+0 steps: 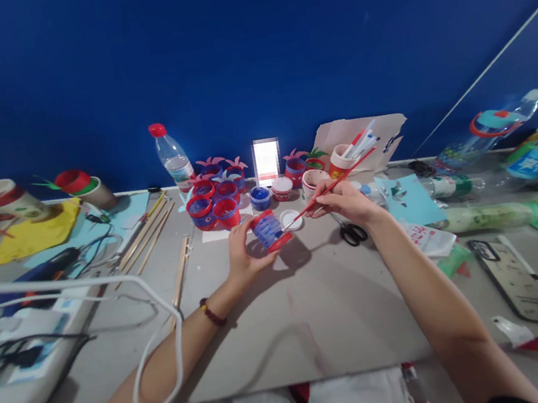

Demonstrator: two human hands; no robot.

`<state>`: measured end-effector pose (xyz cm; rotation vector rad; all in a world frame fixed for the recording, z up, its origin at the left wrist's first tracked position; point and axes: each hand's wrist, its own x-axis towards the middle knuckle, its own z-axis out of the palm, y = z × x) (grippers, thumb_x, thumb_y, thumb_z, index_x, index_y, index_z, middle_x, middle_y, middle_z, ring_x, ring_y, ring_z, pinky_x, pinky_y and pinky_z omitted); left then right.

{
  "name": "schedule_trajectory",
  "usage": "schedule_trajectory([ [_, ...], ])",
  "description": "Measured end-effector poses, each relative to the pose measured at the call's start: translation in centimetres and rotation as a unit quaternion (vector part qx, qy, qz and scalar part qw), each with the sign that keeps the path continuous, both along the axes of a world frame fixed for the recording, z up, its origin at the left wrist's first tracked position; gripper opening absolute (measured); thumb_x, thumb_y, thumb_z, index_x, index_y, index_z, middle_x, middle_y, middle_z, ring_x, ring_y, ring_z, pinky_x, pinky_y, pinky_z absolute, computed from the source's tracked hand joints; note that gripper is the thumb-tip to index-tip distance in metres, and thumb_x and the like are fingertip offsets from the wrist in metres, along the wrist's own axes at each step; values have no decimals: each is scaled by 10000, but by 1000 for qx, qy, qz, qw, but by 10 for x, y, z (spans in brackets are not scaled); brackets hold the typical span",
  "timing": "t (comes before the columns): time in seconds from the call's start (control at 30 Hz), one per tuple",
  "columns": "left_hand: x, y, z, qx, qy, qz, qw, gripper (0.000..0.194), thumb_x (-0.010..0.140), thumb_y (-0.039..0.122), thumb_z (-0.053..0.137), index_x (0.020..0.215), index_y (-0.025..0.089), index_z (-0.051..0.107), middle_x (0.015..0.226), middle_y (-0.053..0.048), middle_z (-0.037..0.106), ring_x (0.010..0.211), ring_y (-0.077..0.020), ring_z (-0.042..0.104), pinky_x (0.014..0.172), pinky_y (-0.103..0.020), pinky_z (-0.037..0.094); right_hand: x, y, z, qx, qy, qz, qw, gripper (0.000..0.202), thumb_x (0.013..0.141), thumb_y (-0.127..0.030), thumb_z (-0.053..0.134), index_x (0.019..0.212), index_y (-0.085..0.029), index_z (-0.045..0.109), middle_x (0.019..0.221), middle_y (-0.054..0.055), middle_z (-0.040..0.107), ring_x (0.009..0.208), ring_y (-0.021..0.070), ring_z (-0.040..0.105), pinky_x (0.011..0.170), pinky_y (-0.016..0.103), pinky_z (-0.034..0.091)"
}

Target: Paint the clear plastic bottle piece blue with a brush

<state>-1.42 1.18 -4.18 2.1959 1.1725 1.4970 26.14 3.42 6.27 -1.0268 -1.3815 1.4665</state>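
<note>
The left hand (243, 252) was curled around a small cylindrical cup, painted blue with red ends (267, 230), fingers on one side and thumb on the other. The cup was tilted over a flat grey tabletop (353, 323), close to the middle of the view. The right hand (343, 202) was pinched narrow around a slim red-handled paintbrush (352, 167), whose tip met the cup's blue side at 3 o'clock.

Taking the cup as the dial's centre, an open round jar of blue paint (260, 199) stood near it at 12 o'clock, with a white-topped round jar (282, 189) at 1. A flat white round lid (292, 219) lay just beside the cup toward 3, and black-handled scissors (353, 234) lay farther out between 3 and 4. At 10 o'clock clustered small red-and-blue cups (227, 212); beyond them stood a clear plastic bottle with a red cap (175, 161).
</note>
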Motion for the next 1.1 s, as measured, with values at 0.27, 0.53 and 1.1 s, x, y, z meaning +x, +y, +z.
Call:
schedule_trajectory([
  [0.27,0,-1,3,3,1,0,1000,755,710,471,810,1336,224,468,1261,-135,613,1135,-315,606,960,-500,511,2,3,0,-20,16,-10,1000,393,609,-430,894,740,-180,620,746,59,767,740,221,763,741,372,646],
  [0.53,-1,-1,3,-26,13,13,999,779,685,473,821,1328,214,465,1267,-139,607,1159,-316,597,997,-512,496,7,-1,12,-11,-13,-39,999,394,595,-424,899,716,-189,608,736,62,765,733,235,768,751,388,649],
  [1.1,3,-3,7,-8,30,6,1000,748,672,420,832,1320,228,511,1285,-122,633,1149,-319,595,999,-506,467,-6,-23,25,80,-101,-21,991,246,767,-383,793,818,-177,668,816,55,764,790,220,766,799,392,657],
])
